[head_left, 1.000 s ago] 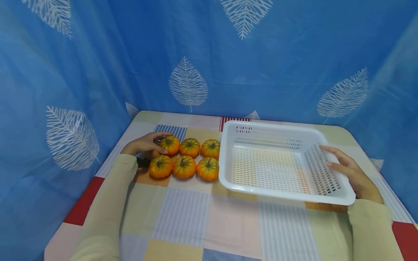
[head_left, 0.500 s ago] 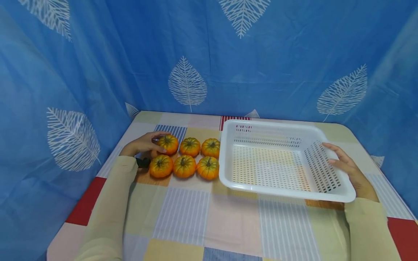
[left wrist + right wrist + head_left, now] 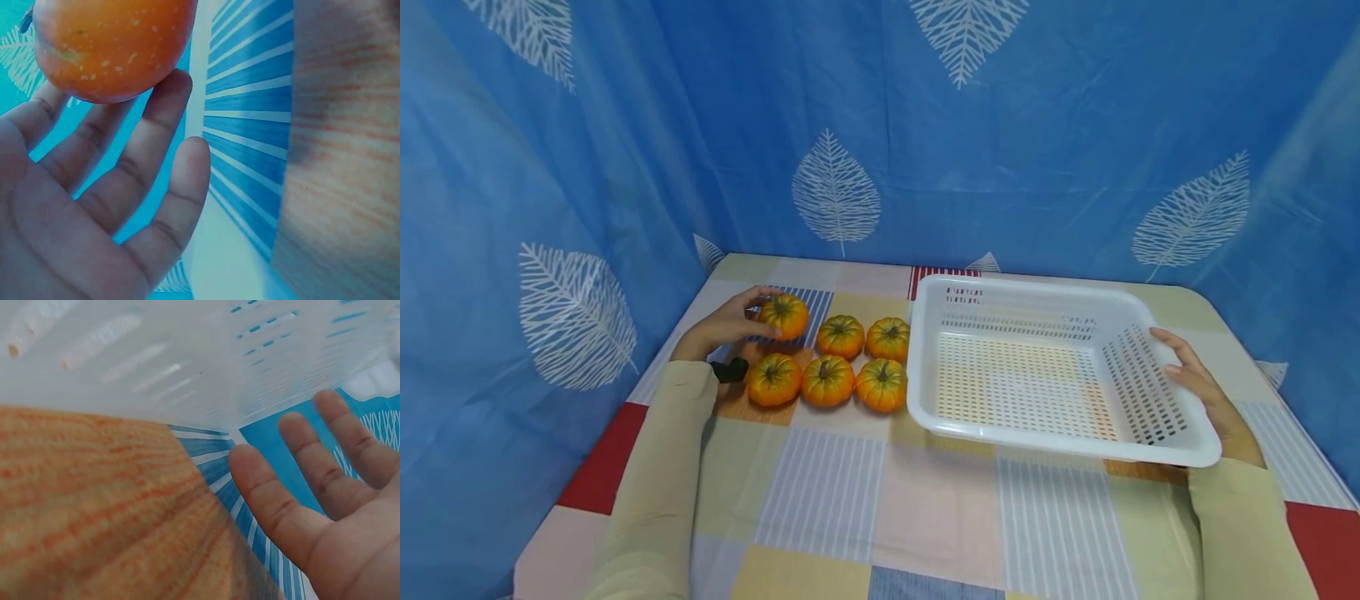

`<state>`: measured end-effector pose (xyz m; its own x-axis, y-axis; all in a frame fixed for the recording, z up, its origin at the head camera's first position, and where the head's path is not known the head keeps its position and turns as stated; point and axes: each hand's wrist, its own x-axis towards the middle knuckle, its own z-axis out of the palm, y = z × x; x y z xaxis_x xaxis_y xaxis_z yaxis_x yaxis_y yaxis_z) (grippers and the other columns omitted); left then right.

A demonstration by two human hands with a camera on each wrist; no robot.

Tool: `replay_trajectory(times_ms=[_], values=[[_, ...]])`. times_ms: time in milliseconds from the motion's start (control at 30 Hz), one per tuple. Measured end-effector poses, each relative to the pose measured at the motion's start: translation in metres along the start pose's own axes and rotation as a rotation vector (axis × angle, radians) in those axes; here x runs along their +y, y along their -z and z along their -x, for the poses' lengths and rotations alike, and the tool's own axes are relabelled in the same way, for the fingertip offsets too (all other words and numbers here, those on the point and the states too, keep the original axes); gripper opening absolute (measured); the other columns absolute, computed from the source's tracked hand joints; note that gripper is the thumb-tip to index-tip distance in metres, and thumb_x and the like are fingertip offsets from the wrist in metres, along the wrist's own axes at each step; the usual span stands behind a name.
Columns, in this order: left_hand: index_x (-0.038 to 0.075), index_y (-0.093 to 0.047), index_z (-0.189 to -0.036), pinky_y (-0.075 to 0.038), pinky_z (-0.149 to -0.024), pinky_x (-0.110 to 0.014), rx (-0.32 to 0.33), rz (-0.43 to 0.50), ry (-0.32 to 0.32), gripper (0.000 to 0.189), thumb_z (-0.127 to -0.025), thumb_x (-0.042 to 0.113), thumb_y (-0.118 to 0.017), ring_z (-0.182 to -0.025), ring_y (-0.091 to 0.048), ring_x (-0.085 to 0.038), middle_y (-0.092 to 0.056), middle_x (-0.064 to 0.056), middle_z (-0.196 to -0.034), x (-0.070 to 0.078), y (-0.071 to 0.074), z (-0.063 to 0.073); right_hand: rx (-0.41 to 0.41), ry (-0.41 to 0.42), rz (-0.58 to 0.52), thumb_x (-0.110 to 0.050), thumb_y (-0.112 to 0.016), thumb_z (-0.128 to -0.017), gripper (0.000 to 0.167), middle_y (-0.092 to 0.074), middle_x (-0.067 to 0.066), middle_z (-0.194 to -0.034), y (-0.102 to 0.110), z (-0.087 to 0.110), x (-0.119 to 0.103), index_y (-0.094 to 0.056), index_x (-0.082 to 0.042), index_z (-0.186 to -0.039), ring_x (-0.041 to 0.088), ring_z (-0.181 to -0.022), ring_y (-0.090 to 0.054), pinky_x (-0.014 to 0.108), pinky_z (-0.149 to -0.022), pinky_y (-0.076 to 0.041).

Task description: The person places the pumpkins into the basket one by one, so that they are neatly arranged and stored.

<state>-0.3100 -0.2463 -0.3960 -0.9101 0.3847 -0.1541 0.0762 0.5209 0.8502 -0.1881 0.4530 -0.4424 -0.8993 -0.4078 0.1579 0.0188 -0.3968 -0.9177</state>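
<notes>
Head view: the right hand touches the right rim of the white perforated basket; whether it grips, I cannot tell. Basket lies lengthwise left to right; farther, at its left, the left hand pinches a pumpkin.

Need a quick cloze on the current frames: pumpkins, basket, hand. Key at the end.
1. The gripped pumpkin is in the person's ____ hand.
2. The head view shows ____ pumpkins in all.
3. The basket is coloured ____.
4. On the tablecloth, the other pumpkins form ____ rows.

Key: left; six; white; two.
</notes>
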Motion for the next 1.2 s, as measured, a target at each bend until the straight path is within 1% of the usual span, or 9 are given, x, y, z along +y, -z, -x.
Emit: replay_trajectory(times_ms=[167,333,533,667,733,833,933,1100,1200], values=[[0.0,-0.036,-0.164,-0.031,-0.122,-0.07,0.014,-0.009,-0.028,0.077,-0.099,0.013,-0.075,-0.152,-0.031,-0.052,-0.031,-0.031,-0.168,0.003,0.004,-0.001,-0.009,-0.021,-0.028,-0.008,-0.023,-0.112,0.061,-0.057,-0.003,-0.151,0.001,0.001,0.001,-0.034,-0.036,-0.165,0.02,-0.121,-0.068,0.044,-0.093,-0.062],[0.002,-0.038,-0.164,-0.029,-0.124,-0.068,0.038,-0.035,-0.039,0.078,-0.098,0.016,-0.077,-0.155,-0.03,-0.049,-0.033,-0.027,-0.169,0.012,0.005,-0.001,-0.008,-0.01,-0.025,-0.008,-0.024,-0.112,0.062,-0.057,-0.003,-0.151,0.002,0.001,0.0,-0.033,-0.034,-0.167,0.018,-0.122,-0.067,0.04,-0.095,-0.062],[0.003,-0.037,-0.165,-0.032,-0.124,-0.066,0.065,-0.056,-0.054,0.081,-0.097,0.019,-0.079,-0.152,-0.034,-0.048,-0.036,-0.025,-0.168,0.025,0.003,-0.002,-0.011,-0.022,0.049,-0.008,-0.021,-0.111,0.063,-0.055,-0.009,-0.154,0.004,0.0,0.0,-0.033,-0.037,-0.167,0.015,-0.125,-0.064,0.038,-0.096,-0.06],[0.002,-0.038,-0.165,-0.033,-0.124,-0.063,0.077,-0.054,-0.087,0.08,-0.097,0.015,-0.079,-0.152,-0.036,-0.046,-0.039,-0.025,-0.166,0.032,0.001,-0.004,0.006,-0.023,0.103,-0.009,-0.021,-0.111,0.064,-0.054,-0.012,-0.154,0.005,0.0,0.0,-0.033,-0.038,-0.166,0.013,-0.124,-0.064,0.037,-0.095,-0.06],[0.001,-0.038,-0.165,-0.033,-0.124,-0.063,0.076,-0.052,-0.111,0.079,-0.097,0.013,-0.078,-0.152,-0.036,-0.046,-0.04,-0.025,-0.165,0.036,0.001,-0.004,0.009,-0.019,0.103,-0.009,-0.021,-0.111,0.064,-0.054,-0.011,-0.154,0.005,0.0,0.001,-0.032,-0.038,-0.167,0.013,-0.124,-0.064,0.037,-0.095,-0.06],[0.001,-0.039,-0.165,-0.034,-0.124,-0.061,0.075,-0.054,-0.141,0.079,-0.097,0.013,-0.078,-0.151,-0.038,-0.044,-0.043,-0.025,-0.164,0.043,-0.001,-0.004,0.008,-0.016,0.052,-0.009,-0.022,-0.11,0.064,-0.053,-0.01,-0.156,0.004,0.0,0.002,-0.033,-0.037,-0.167,0.014,-0.126,-0.063,0.039,-0.096,-0.06],[0.003,-0.04,-0.165,-0.038,-0.121,-0.059,0.073,-0.054,-0.164,0.079,-0.097,0.013,-0.079,-0.147,-0.041,-0.044,-0.045,-0.024,-0.162,0.052,-0.006,-0.004,0.001,-0.006,-0.003,-0.008,-0.022,-0.11,0.065,-0.051,-0.009,-0.159,0.003,0.0,0.003,-0.034,-0.036,-0.167,0.016,-0.129,-0.061,0.039,-0.099,-0.059],[0.003,-0.041,-0.165,-0.044,-0.116,-0.055,0.066,-0.067,-0.186,0.078,-0.098,0.013,-0.079,-0.14,-0.047,-0.044,-0.047,-0.024,-0.16,0.065,-0.013,-0.004,0.012,0.015,0.006,-0.007,-0.023,-0.108,0.067,-0.05,-0.01,-0.16,0.002,0.001,0.006,-0.034,-0.035,-0.167,0.013,-0.133,-0.058,0.035,-0.101,-0.056],[0.004,-0.041,-0.165,-0.046,-0.114,-0.054,0.057,-0.073,-0.196,0.077,-0.098,0.013,-0.079,-0.135,-0.05,-0.043,-0.047,-0.024,-0.159,0.07,-0.015,-0.005,0.012,0.004,-0.019,-0.008,-0.025,-0.108,0.067,-0.05,-0.011,-0.16,0.002,0.001,0.006,-0.034,-0.037,-0.168,0.014,-0.132,-0.059,0.037,-0.101,-0.056]])
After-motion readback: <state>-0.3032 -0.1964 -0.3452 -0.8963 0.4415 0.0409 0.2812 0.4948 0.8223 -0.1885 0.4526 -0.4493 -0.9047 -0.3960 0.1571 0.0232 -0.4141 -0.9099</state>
